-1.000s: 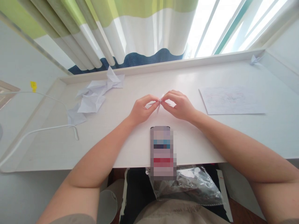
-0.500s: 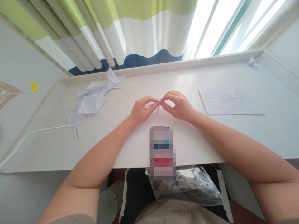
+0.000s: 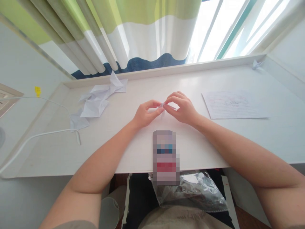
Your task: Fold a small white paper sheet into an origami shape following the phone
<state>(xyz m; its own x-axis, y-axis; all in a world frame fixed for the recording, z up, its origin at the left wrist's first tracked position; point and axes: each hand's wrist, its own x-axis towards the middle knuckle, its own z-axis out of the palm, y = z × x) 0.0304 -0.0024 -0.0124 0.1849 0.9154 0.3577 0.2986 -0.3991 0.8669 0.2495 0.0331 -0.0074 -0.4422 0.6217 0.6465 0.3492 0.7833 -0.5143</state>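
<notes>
Above the middle of the white desk, both hands pinch one small piece of folded white paper. My left hand grips its left side between thumb and forefinger. From the right, my right hand pinches it the same way, its other fingers curled. The fingertips meet closely and hide much of the paper; a narrow flap hangs below them. Nearer my body, a phone-shaped thing with a pixelated surface lies past the desk's front edge.
Several folded white papers lie at the back left. A stack of written sheets is on the right, and a small folded paper sits in the far right corner. A white curved bar crosses the left side. Clear plastic covers my lap.
The fingers have shifted slightly on the folded paper, and its flaps sit at a different angle. The whole view has tipped a little; the other things stay in place.
</notes>
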